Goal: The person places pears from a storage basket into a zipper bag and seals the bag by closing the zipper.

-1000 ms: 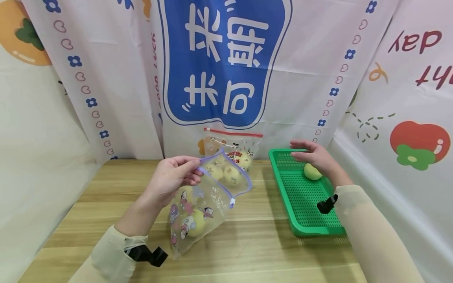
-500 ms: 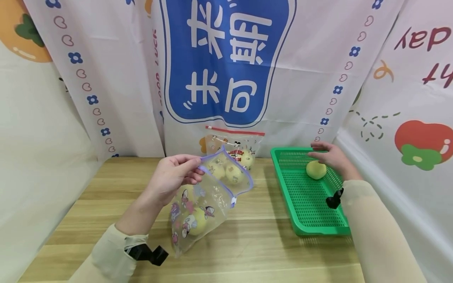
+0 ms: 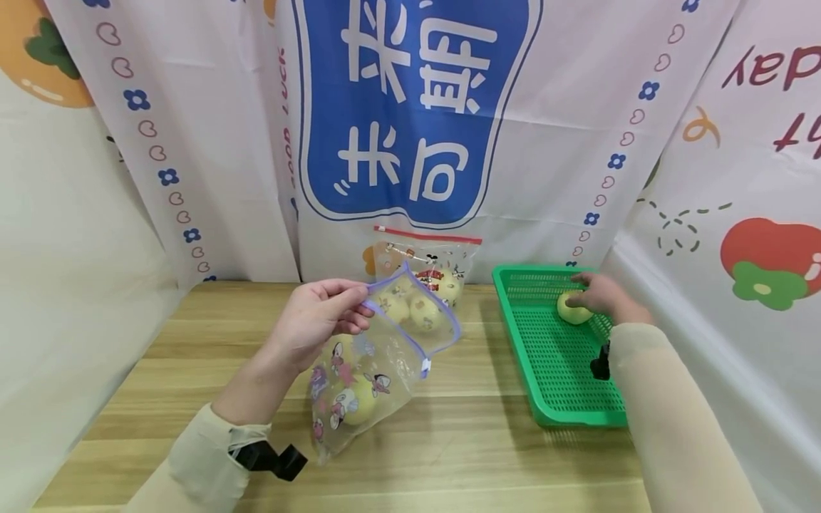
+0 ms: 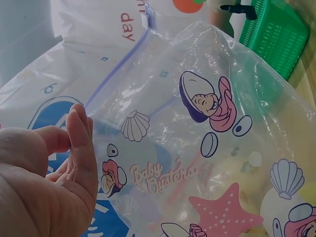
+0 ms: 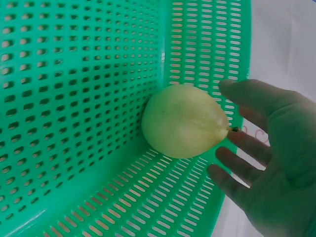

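Observation:
My left hand (image 3: 321, 317) pinches the purple rim of a clear printed zip bag (image 3: 391, 363) between thumb and fingers, and the bag's mouth gapes. Yellowish round fruit shows through its lower part. In the left wrist view, the bag (image 4: 173, 123) spreads beside the left hand (image 4: 59, 168). A pale yellow pear (image 5: 185, 121) with a short stem lies in the far right corner of the green basket (image 3: 541, 413). My right hand (image 3: 603, 296) reaches over that corner. In the right wrist view, its fingers (image 5: 242, 165) are spread around the pear's stem end, without a grip on it.
A second clear zip bag (image 3: 410, 251) with a red zipper stands behind the purple-rimmed one, against the back cloth (image 3: 545, 178), with pale fruit inside. The wooden table (image 3: 449, 456) lies under the bags and basket. Printed cloth also hangs on both sides.
My right hand has moved right and down, from above the basket's back rim to the pear. The left hand keeps hold of the bag almost in place. The view has shifted slightly.

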The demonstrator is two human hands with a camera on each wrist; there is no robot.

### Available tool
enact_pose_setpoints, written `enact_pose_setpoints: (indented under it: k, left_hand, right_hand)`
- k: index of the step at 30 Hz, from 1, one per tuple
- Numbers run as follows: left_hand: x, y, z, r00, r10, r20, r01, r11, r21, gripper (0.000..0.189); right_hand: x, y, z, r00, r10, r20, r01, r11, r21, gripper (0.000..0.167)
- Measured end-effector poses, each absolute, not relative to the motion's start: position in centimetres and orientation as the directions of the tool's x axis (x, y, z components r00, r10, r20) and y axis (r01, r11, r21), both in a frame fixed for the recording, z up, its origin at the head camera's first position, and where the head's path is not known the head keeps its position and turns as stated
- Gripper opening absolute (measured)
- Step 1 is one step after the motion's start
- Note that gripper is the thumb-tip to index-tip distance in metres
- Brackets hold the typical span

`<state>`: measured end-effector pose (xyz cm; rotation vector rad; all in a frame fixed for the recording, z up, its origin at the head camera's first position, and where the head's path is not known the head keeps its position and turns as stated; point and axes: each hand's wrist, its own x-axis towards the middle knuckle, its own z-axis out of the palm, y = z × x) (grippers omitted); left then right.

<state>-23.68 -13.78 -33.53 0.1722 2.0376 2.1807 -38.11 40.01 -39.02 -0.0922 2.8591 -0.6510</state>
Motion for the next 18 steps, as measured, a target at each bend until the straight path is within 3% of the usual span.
enact_pose_setpoints:
  k: [14,18]
  left_hand:
    - [-23.7,-13.7,-33.7,-0.983,0.185,-0.012,-0.025,-0.066,0.998,0.028]
    - [-23.7,-13.8,-33.7,-0.983,0.183,-0.013,-0.025,-0.063,0.998,0.028]
  right_hand:
    - [-37.9,38.5,-39.4,-0.964,-0.055,-0.261,0.018,0.963,-0.268,0.076]
    - [-37.7,38.4,-39.6,-0.943,-0.033,-0.330,0.085,0.938,-0.337,0.076]
